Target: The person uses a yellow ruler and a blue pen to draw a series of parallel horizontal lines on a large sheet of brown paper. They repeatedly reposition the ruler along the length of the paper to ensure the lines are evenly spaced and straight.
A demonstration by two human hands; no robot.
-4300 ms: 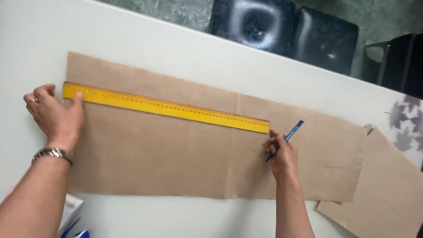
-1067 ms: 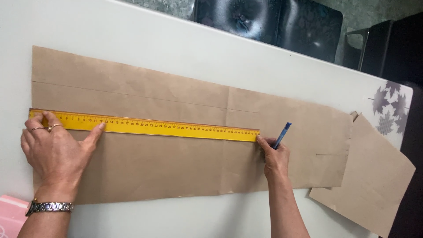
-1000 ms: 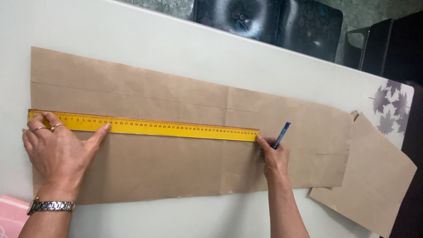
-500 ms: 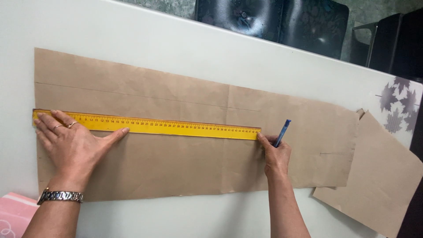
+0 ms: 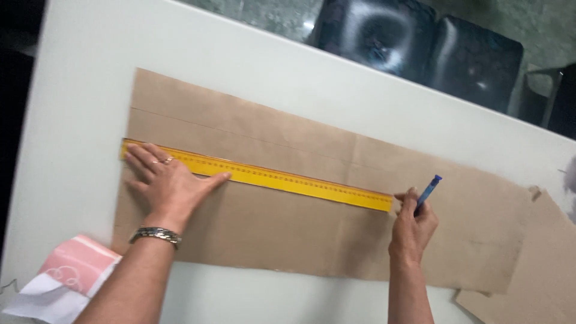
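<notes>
Brown paper sheet (image 5: 288,240): long, lying flat on the white table (image 5: 78,108), running from the left-centre of the table down toward the right. A faint straight line or crease runs along it near its far edge. Its near edge sits well in from the table's near edge.

White table: occupies most of the view; far edge runs diagonally across the top.

Dark chairs (image 5: 420,48): two, beyond the far edge of the table, upper right.

Second brown sheet (image 5: 534,270): at the right near corner, just beside or slightly under the long sheet; which of the two cannot be told.

Yellow ruler (image 5: 288,180): long, lying flat on the brown paper sheet, lengthwise, roughly through the sheet's middle. Its left end reaches the sheet's left edge; its right end stops short of the right hand.

Pink and white packet (image 5: 66,279): on the table at the near left, just beside the left forearm.

Left hand (image 5: 171,186): palm down, fingers spread apart, pressed flat over the left end of the ruler and the paper beneath. A metal wristwatch (image 5: 156,234) sits on the wrist; a ring shows on one finger.

Right hand (image 5: 413,225): fingers closed around a blue pen (image 5: 428,192), resting on the paper at the ruler's right end. The pen's far end points up and away; its tip is hidden by the hand.
</notes>
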